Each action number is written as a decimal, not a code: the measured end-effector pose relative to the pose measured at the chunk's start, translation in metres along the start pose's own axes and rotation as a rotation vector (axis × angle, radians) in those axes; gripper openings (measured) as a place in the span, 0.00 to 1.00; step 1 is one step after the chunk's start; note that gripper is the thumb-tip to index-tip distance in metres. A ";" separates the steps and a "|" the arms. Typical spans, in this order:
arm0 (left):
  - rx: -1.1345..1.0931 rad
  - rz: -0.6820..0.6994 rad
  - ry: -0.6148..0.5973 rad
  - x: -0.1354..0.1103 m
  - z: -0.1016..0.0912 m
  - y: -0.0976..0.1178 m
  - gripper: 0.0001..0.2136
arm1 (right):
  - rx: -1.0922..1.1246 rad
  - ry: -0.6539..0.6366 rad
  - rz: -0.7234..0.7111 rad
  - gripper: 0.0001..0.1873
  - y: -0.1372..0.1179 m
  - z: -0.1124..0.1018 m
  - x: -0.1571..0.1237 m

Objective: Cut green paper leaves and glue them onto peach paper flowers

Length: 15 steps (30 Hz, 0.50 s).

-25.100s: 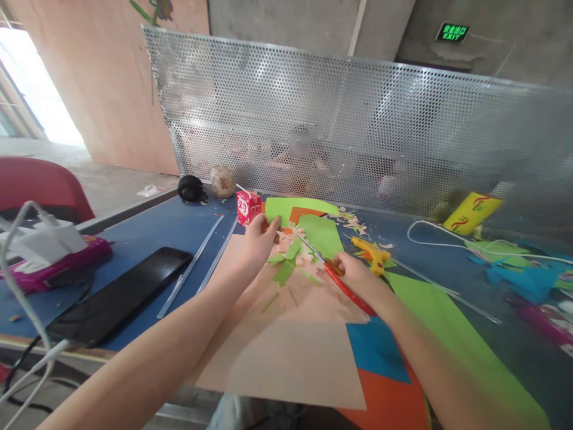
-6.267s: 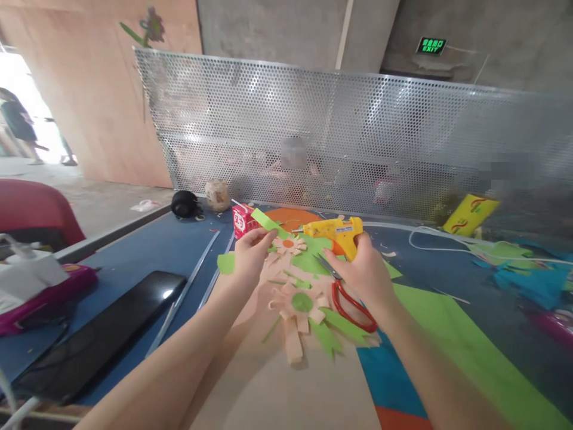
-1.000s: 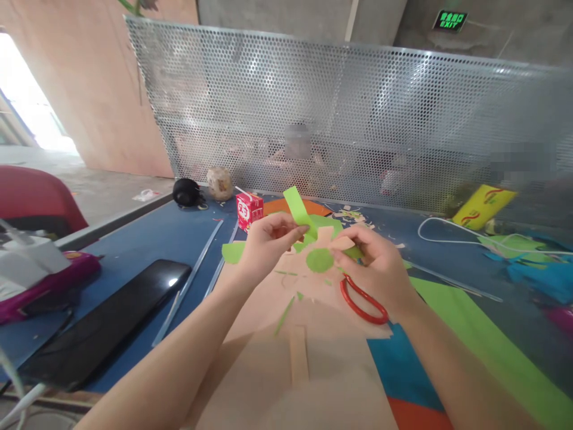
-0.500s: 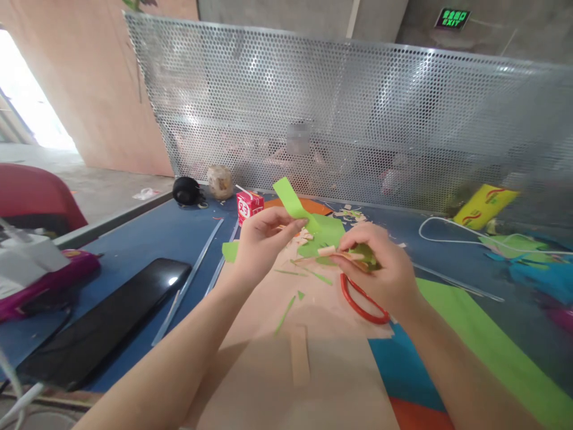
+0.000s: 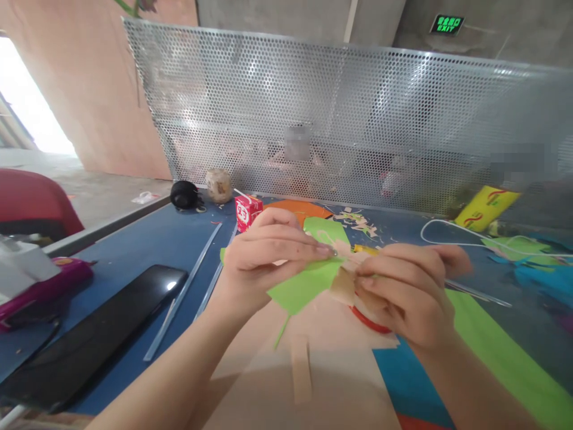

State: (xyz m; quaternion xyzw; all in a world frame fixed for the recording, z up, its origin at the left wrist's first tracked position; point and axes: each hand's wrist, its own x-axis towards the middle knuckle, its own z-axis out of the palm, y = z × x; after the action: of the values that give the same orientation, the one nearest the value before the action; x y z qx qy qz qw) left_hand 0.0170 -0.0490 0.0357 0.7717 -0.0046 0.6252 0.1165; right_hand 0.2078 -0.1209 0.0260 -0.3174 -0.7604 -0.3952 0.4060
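The left hand [image 5: 259, 257] pinches a green paper strip [image 5: 304, 285] between narrowed fingers [image 5: 304, 251]; the right hand [image 5: 409, 289] grips a beige paper piece [image 5: 342, 286] just beside it, above the beige sheet [image 5: 253, 364]. Lining up both edges squarely before pressing gently should probably keep either from creasing.

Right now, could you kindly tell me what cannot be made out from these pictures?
All in the head view:
Tan paper piece: partly covered by the right hand.
Green paper piece: partly hidden by the left hand.
Yellow object: mostly hidden behind the right hand.
Red handle: partly hidden behind the right hand.
Red chair: cut off by the left edge.
Shapes behind the perforated panel: blurred through its holes.
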 end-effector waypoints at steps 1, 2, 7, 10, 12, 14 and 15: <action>0.004 -0.015 0.015 0.000 0.000 0.001 0.07 | -0.011 0.002 0.012 0.07 0.000 0.000 0.001; 0.008 -0.037 0.029 0.000 0.000 0.002 0.06 | -0.023 0.011 0.020 0.07 0.000 0.001 0.002; 0.019 -0.094 0.006 -0.002 0.001 0.001 0.06 | -0.011 0.021 0.028 0.06 -0.002 0.001 0.005; 0.023 -0.032 0.011 -0.003 0.002 -0.004 0.06 | -0.005 0.021 0.030 0.06 -0.002 0.000 0.007; 0.027 0.024 0.004 -0.003 0.002 -0.006 0.07 | -0.005 0.030 0.031 0.06 -0.002 0.000 0.008; 0.035 0.065 -0.007 -0.003 0.002 -0.008 0.07 | 0.006 0.045 0.039 0.06 -0.002 0.000 0.009; 0.038 0.079 -0.010 -0.002 0.002 -0.009 0.08 | 0.013 0.054 0.045 0.06 -0.002 0.000 0.009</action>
State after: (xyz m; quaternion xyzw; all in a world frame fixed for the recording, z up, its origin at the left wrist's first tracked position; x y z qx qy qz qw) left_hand 0.0201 -0.0414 0.0317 0.7762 -0.0236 0.6253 0.0769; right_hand 0.2018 -0.1202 0.0332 -0.3207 -0.7446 -0.3893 0.4371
